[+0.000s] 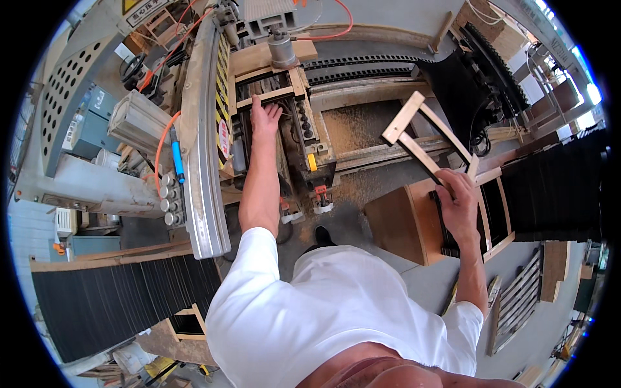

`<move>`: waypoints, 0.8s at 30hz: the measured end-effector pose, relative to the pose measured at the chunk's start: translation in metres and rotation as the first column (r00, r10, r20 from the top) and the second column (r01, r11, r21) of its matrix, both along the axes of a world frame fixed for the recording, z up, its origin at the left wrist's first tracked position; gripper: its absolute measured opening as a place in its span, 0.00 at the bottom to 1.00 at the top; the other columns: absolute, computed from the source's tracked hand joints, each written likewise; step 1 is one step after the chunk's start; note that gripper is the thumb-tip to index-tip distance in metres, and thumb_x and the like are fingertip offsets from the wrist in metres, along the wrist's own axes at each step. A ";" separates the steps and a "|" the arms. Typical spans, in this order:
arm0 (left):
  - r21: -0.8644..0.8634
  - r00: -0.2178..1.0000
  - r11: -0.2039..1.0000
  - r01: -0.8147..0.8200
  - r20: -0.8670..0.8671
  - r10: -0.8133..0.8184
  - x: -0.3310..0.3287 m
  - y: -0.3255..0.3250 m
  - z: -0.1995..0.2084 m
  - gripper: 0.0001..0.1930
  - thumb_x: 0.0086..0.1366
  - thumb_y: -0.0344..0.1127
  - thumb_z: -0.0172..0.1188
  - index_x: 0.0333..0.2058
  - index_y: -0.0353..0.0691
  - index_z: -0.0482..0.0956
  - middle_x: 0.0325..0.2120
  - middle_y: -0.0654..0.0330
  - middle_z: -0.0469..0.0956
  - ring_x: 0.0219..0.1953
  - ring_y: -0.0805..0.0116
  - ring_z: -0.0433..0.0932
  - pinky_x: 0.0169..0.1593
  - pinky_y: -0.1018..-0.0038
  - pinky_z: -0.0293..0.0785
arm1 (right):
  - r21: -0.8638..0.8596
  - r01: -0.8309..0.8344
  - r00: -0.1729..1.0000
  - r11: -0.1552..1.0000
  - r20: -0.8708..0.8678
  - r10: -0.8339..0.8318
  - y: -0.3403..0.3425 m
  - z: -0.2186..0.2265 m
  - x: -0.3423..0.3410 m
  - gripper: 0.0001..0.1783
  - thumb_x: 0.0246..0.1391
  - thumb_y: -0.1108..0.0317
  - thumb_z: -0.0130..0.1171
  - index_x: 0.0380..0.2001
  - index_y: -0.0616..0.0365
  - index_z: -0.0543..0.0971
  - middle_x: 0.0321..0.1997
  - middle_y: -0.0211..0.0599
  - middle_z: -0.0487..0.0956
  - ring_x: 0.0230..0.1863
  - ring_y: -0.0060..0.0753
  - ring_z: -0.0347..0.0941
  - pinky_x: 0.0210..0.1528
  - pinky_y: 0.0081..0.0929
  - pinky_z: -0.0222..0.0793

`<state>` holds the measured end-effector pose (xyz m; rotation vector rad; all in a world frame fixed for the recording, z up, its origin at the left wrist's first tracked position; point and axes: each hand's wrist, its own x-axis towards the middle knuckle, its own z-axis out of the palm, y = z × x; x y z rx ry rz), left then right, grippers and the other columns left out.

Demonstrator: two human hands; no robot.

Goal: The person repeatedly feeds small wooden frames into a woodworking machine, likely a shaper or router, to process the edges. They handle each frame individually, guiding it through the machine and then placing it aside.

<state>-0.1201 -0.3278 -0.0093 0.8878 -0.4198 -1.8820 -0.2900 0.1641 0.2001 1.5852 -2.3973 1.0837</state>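
Observation:
My left hand (264, 119) reaches into a machine in front of me. Its fingers are at the near bar of a pale wooden frame (279, 94) with dark edges, one finger lying over the bar; the frame sits under a metal cylinder (282, 52). Out to the right, my right hand (458, 202) is closed around the near end of a second wooden frame (419, 152), held tilted in the air. Below that hand, more frames (497, 213) lie beside a brown wooden box (407, 223), partly covered by my hand and forearm.
A metal upright (204, 149) with a striped warning strip stands left of the machine. Long stacks of black-edged frames are at the left (116, 297) and right (550, 191). Sawdust (352, 132) covers the machine bed and floor. A slatted pallet (517, 301) lies lower right.

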 end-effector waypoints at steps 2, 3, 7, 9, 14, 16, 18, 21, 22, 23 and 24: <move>-0.016 0.999 1.000 -0.025 -0.046 0.024 -0.002 -0.011 -0.005 0.40 0.67 0.51 0.57 0.64 0.29 0.50 0.63 0.39 0.56 0.64 0.41 0.61 0.62 0.48 0.66 | 0.005 -0.056 0.997 0.998 -0.058 0.056 -0.028 -0.004 0.002 0.16 0.45 0.82 0.61 0.40 0.58 0.80 0.43 0.38 0.81 0.44 0.43 0.74 0.46 0.34 0.71; -0.049 0.994 0.997 -0.056 -0.092 0.052 0.001 -0.016 -0.010 0.31 0.69 0.45 0.57 0.60 0.29 0.58 0.59 0.42 0.61 0.63 0.43 0.63 0.60 0.48 0.70 | 0.007 -0.091 0.992 0.996 -0.085 0.091 -0.043 -0.007 0.004 0.16 0.45 0.81 0.62 0.39 0.57 0.80 0.43 0.38 0.81 0.45 0.44 0.74 0.47 0.36 0.71; 0.055 0.991 0.994 -0.092 -0.089 0.097 0.010 -0.001 -0.011 0.23 0.70 0.37 0.55 0.56 0.29 0.61 0.54 0.45 0.65 0.58 0.47 0.68 0.57 0.50 0.74 | 0.039 -0.245 0.953 0.969 -0.174 0.248 -0.118 -0.024 0.007 0.14 0.46 0.78 0.61 0.38 0.55 0.81 0.43 0.35 0.82 0.44 0.42 0.74 0.48 0.38 0.71; 0.043 0.993 0.996 -0.078 -0.082 0.082 0.017 0.031 -0.009 0.22 0.70 0.37 0.55 0.55 0.29 0.63 0.55 0.46 0.64 0.59 0.49 0.66 0.58 0.52 0.74 | 0.029 -0.354 0.911 0.935 -0.216 0.352 -0.162 -0.039 0.009 0.13 0.46 0.76 0.61 0.37 0.54 0.81 0.42 0.33 0.82 0.43 0.41 0.74 0.47 0.38 0.71; -0.050 0.988 0.996 0.070 -0.133 -0.076 0.041 0.095 -0.013 0.13 0.68 0.27 0.50 0.51 0.34 0.68 0.43 0.53 0.76 0.48 0.55 0.76 0.58 0.55 0.73 | 0.037 -0.573 0.790 0.819 -0.242 0.563 -0.276 -0.074 0.033 0.13 0.44 0.75 0.61 0.37 0.54 0.80 0.41 0.33 0.81 0.42 0.41 0.74 0.46 0.36 0.70; -0.108 0.978 0.989 0.100 -0.174 -0.118 0.054 0.106 -0.019 0.12 0.68 0.27 0.50 0.50 0.35 0.70 0.45 0.55 0.76 0.49 0.59 0.76 0.58 0.57 0.73 | 0.015 -0.662 0.722 0.749 -0.255 0.643 -0.314 -0.089 0.050 0.13 0.44 0.75 0.60 0.37 0.54 0.80 0.40 0.33 0.81 0.44 0.41 0.74 0.48 0.37 0.69; -0.140 0.972 0.982 0.123 -0.185 -0.148 0.057 0.112 -0.011 0.13 0.67 0.26 0.50 0.49 0.37 0.70 0.45 0.57 0.76 0.49 0.62 0.76 0.58 0.58 0.72 | 0.071 -0.705 0.673 0.706 -0.247 0.697 -0.338 -0.111 0.054 0.14 0.44 0.74 0.61 0.38 0.54 0.79 0.39 0.35 0.81 0.45 0.43 0.74 0.48 0.39 0.69; -0.154 0.964 0.980 0.125 -0.217 -0.157 0.058 0.116 -0.002 0.13 0.66 0.25 0.51 0.49 0.38 0.71 0.45 0.59 0.77 0.49 0.64 0.76 0.58 0.60 0.71 | 0.039 -0.699 0.690 0.714 -0.224 0.688 -0.343 -0.123 0.052 0.17 0.42 0.73 0.62 0.40 0.53 0.77 0.37 0.34 0.81 0.43 0.44 0.74 0.48 0.40 0.67; -0.153 0.960 0.981 0.123 -0.231 -0.156 0.058 0.116 0.000 0.13 0.66 0.25 0.51 0.50 0.39 0.71 0.45 0.60 0.77 0.49 0.65 0.76 0.58 0.61 0.71 | 0.068 -0.698 0.687 0.713 -0.217 0.693 -0.344 -0.126 0.052 0.18 0.42 0.73 0.63 0.40 0.53 0.76 0.37 0.34 0.81 0.43 0.44 0.74 0.48 0.41 0.67; -0.194 0.954 0.974 0.121 -0.247 -0.168 0.058 0.114 -0.003 0.13 0.66 0.27 0.53 0.50 0.38 0.71 0.47 0.58 0.76 0.51 0.63 0.74 0.60 0.60 0.69 | 0.095 -0.695 0.686 0.713 -0.208 0.697 -0.344 -0.128 0.050 0.18 0.42 0.73 0.63 0.40 0.53 0.76 0.37 0.34 0.81 0.43 0.45 0.74 0.48 0.41 0.67; -0.182 0.954 0.979 0.091 -0.265 -0.138 0.057 0.114 -0.007 0.13 0.67 0.28 0.53 0.50 0.38 0.71 0.48 0.58 0.75 0.52 0.62 0.74 0.60 0.60 0.69 | 0.122 -0.692 0.685 0.712 -0.201 0.700 -0.346 -0.129 0.049 0.19 0.41 0.73 0.63 0.41 0.53 0.75 0.36 0.34 0.81 0.43 0.45 0.74 0.48 0.41 0.67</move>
